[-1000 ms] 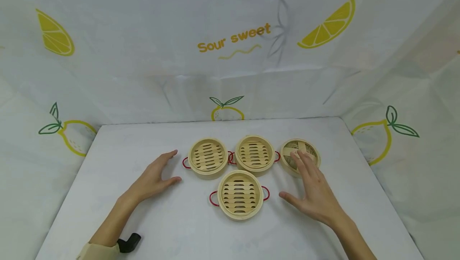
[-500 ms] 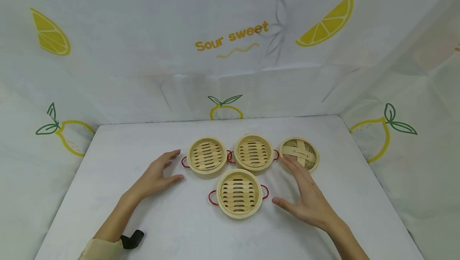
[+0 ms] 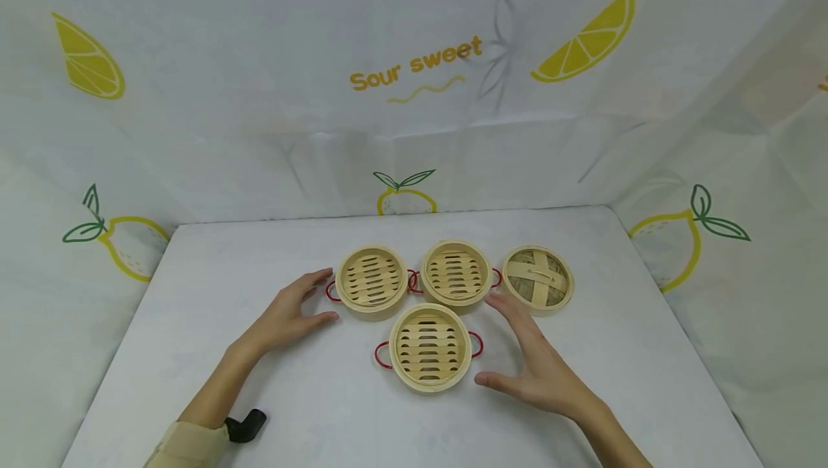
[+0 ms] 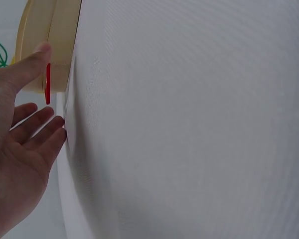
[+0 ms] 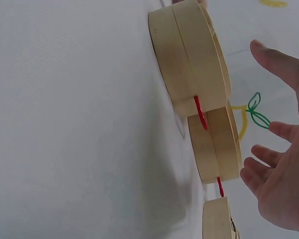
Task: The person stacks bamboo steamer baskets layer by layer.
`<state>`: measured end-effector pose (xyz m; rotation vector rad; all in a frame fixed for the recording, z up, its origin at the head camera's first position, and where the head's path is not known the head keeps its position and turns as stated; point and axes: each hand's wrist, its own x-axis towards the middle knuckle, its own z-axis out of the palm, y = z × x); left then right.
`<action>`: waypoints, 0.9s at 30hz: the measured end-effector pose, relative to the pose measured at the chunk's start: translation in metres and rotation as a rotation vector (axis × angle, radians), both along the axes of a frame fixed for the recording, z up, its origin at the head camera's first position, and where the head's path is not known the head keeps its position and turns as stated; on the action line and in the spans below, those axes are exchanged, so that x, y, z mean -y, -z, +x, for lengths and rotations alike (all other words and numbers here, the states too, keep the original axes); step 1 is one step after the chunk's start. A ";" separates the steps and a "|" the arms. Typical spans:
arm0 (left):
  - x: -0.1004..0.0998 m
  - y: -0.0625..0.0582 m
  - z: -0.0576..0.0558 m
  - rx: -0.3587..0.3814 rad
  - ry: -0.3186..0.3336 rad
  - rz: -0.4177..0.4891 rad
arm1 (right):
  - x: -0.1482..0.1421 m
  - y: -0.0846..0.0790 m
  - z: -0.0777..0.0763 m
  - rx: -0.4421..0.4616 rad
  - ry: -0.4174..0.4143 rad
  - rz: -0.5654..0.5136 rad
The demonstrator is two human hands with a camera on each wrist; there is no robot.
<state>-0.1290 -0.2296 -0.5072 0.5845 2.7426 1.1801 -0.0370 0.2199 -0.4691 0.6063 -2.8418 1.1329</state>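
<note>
Three small bamboo steamer baskets with red side handles lie on the white table: a left one (image 3: 371, 278), a middle one (image 3: 456, 274) and a front one (image 3: 431, 349). Right of the middle basket is a woven bamboo lid (image 3: 538, 277), seemingly on a rim of its own. My left hand (image 3: 291, 313) is spread beside the left basket's red handle (image 4: 48, 83), thumb and fingers apart, gripping nothing. With thumb and fingers parted, my right hand (image 3: 540, 367) hovers to the right of the front basket, near its red handle (image 5: 201, 113), and holds nothing.
A white cloth with printed lemons (image 3: 407, 201) rises behind the table (image 3: 310, 410) and along both sides. Beside my left sleeve a black angled piece (image 3: 247, 426) shows near the wrist.
My right hand has moved left and nearer to me, from over the woven lid to beside the front basket. My left hand has edged right, toward the left basket. The baskets stay in place.
</note>
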 end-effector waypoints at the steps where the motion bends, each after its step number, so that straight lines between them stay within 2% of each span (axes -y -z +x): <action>1: -0.001 0.000 0.000 0.001 0.000 0.003 | 0.002 0.001 0.000 0.005 -0.004 0.001; 11: -0.006 -0.001 -0.006 0.011 0.009 0.046 | 0.015 0.010 0.000 0.087 -0.035 -0.038; 20: -0.009 0.003 -0.006 -0.006 0.021 0.048 | 0.023 0.020 -0.002 0.053 -0.092 -0.055; 27: -0.012 0.003 -0.006 -0.005 0.024 0.053 | 0.030 0.024 -0.004 0.096 -0.114 -0.063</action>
